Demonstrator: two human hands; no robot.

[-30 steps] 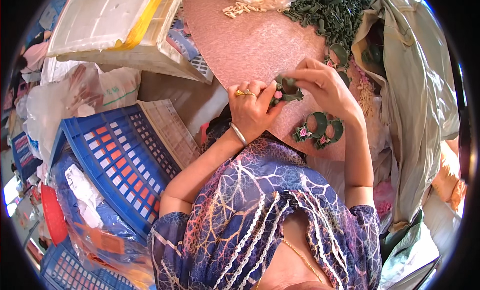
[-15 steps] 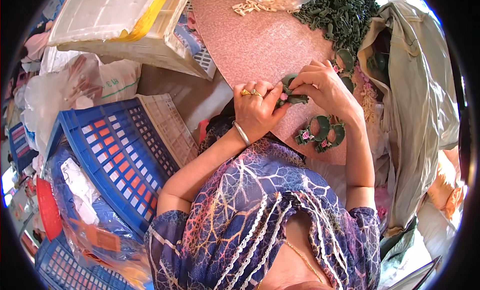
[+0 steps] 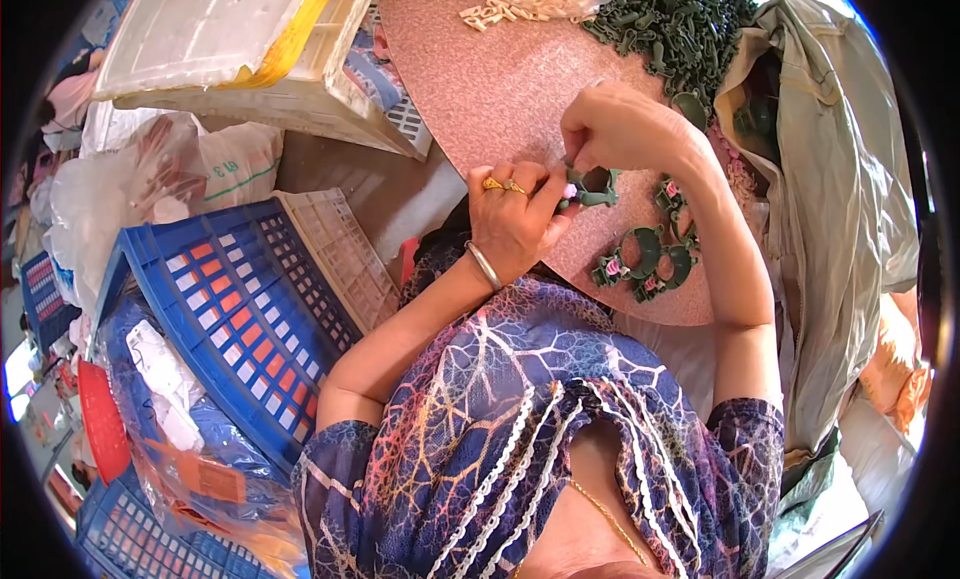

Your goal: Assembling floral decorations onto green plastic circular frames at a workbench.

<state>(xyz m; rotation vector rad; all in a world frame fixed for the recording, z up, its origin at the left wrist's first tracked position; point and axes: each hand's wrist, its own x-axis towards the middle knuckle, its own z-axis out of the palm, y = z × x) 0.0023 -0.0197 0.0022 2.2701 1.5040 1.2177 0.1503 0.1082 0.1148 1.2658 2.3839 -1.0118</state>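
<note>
My left hand [image 3: 512, 217], with gold-coloured rings and a bangle, is closed on a dark green plastic ring piece [image 3: 603, 195] with a small pale lilac flower at its side. The ring points away from my fingers, over the near part of the pink table. Directly above it, my right hand [image 3: 630, 129] is bent down with fingertips pinched at the ring's upper edge; whether something small sits between them is hidden. Just to the right, several similar green rings with pink flowers [image 3: 650, 262] lie together on the table.
A heap of dark green plastic parts [image 3: 675, 39] covers the table's [image 3: 480, 69] far right, beside cream-coloured small pieces [image 3: 515, 12] and a clear bag. Left stand a white crate [image 3: 250, 104] and a blue slatted basket [image 3: 225, 314]. A grey-green sack [image 3: 835, 199] hangs along the right.
My right hand has risen and turned over, its wrist now higher and its fingers pointing down. The green ring in my left hand shows more plainly. My left hand has hardly moved.
</note>
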